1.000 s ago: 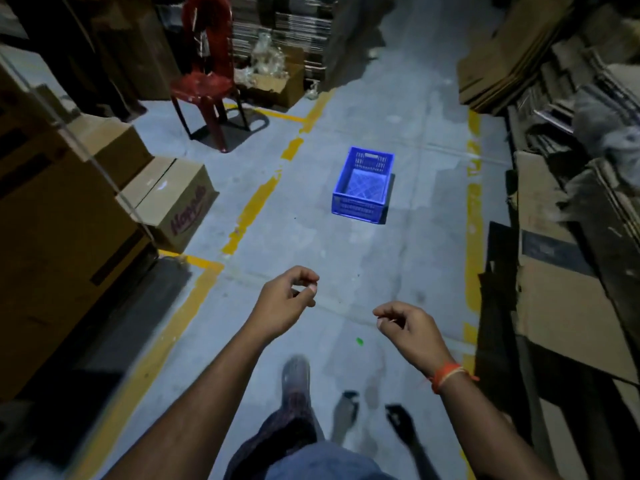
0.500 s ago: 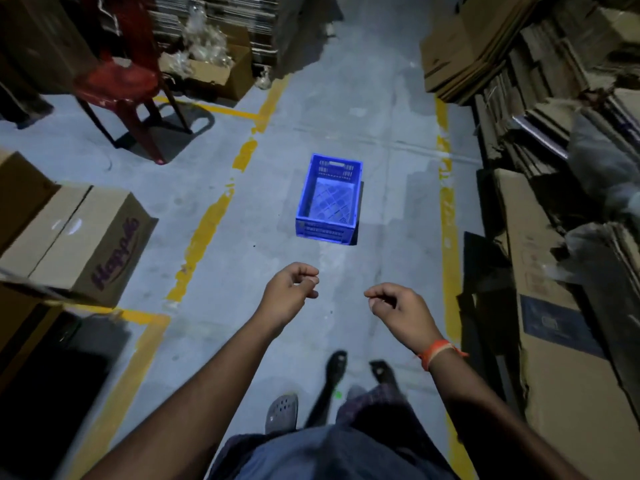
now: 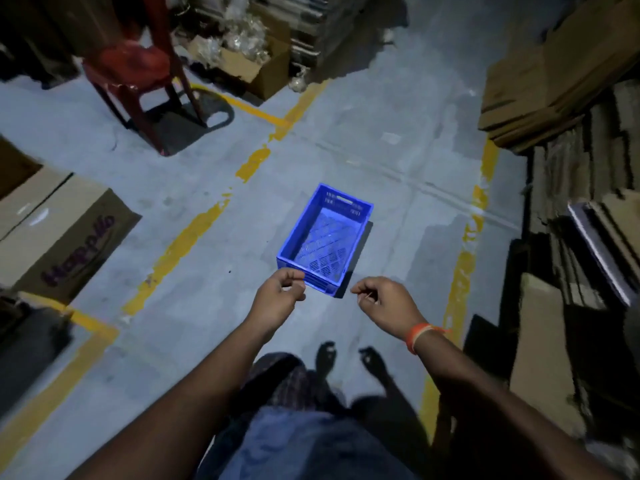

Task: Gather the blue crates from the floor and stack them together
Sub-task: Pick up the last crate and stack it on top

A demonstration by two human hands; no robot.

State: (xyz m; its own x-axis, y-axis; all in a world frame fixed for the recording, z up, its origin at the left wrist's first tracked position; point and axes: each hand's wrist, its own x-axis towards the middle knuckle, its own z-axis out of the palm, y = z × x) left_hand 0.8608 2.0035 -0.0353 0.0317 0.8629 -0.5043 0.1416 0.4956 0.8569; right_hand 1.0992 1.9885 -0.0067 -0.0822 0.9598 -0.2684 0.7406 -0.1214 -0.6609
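**Crate on the aisle floor, both hands empty**

Blue crate (image 3: 325, 239) sits upright and empty on the grey floor (image 3: 398, 188), between two worn yellow lines (image 3: 180, 251). Its lattice bottom shows; the small pale marks on its far wall are too blurred to read. Left hand (image 3: 277, 299) hangs just in front of the crate's near corner, fingers loosely curled, grip on nothing. Right hand (image 3: 382, 301), with an orange band at the wrist, is likewise loosely curled and empty. At left lies a cardboard box (image 3: 65, 233) with purple lettering, seemingly "Happilo". A red plastic chair (image 3: 138, 74) stands beyond.
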